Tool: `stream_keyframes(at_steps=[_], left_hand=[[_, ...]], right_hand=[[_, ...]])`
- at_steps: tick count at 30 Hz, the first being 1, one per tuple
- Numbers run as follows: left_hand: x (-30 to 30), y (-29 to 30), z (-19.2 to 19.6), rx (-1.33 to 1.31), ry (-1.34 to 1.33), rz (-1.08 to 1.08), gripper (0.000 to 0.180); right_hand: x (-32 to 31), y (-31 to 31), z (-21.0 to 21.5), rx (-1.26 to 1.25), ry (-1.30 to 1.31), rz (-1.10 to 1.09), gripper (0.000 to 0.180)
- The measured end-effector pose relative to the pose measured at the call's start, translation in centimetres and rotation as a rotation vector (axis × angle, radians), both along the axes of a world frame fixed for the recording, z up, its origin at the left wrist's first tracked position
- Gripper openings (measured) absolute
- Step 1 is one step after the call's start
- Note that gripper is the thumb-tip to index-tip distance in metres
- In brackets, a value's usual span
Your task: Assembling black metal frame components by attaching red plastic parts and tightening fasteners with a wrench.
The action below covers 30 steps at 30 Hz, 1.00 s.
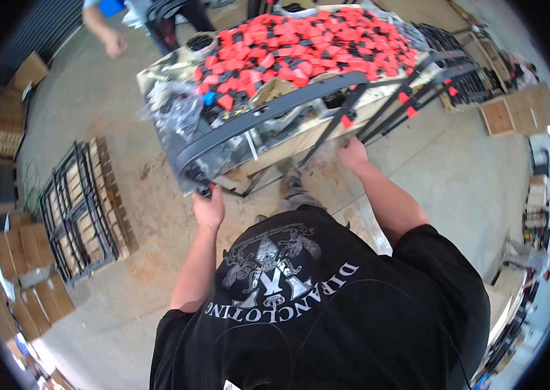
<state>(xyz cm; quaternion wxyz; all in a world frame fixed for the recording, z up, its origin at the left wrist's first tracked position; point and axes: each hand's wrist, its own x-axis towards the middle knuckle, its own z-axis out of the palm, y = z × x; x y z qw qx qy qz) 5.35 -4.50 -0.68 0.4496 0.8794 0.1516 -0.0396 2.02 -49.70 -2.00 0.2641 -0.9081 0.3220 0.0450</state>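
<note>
A black metal frame (275, 110) with a long curved top bar rises at an angle in front of me, against the near side of the workbench. My left hand (208, 207) is closed at its lower left corner, beside a small black-and-red piece (206, 190). My right hand (353, 156) is closed by the lower part of the frame, right of the middle; its fingertips are partly hidden. Farther right, more black bars (392, 104) bear red end pieces (405, 97). Behind the frame, a big heap of red and black plastic parts (301, 49) covers the workbench (275, 151).
Clear plastic bags (180, 107) and an open carton (275, 91) lie on the bench. A co-worker's hand (115, 45) shows at the far left. Black frames (76, 208) rest on a wooden pallet (115, 195) at left, near stacked cardboard boxes (25, 250). Another carton (522, 112) stands far right.
</note>
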Motion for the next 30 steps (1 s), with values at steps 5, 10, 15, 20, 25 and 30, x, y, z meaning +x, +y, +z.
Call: stream_keyframes(at_steps=[5,10,15,20,25,30], left_hand=[[1.5,1.2,-7.5,0.0,-0.141,0.148,0.037],[2.4,-1.4,-4.8,-0.184,-0.066,0.313,0.036],[2.6,-0.1,-3.4,-0.044,0.208,0.175,0.039],[2.7,-0.9,-0.8,-0.06,0.268,0.193,0.027],[2.4,0.0,-3.5,-0.1,0.129,0.238,0.024],[2.6,-2.2,-2.0,-0.379,0.147,0.349,0.029]], right_hand=[[5.2,-3.5,2.5,0.045,-0.196,-0.025,0.072],[6.7,-4.5,2.0,0.122,-0.277,-0.11,0.072],[7.4,-7.1,4.2,0.059,0.117,0.084,0.059],[7.9,-7.5,5.3,0.052,0.212,0.239,0.048],[6.0,-8.9,2.7,1.018,-0.085,0.022,0.032],[4.9,-7.8,2.7,1.725,-0.315,-0.305,0.028]])
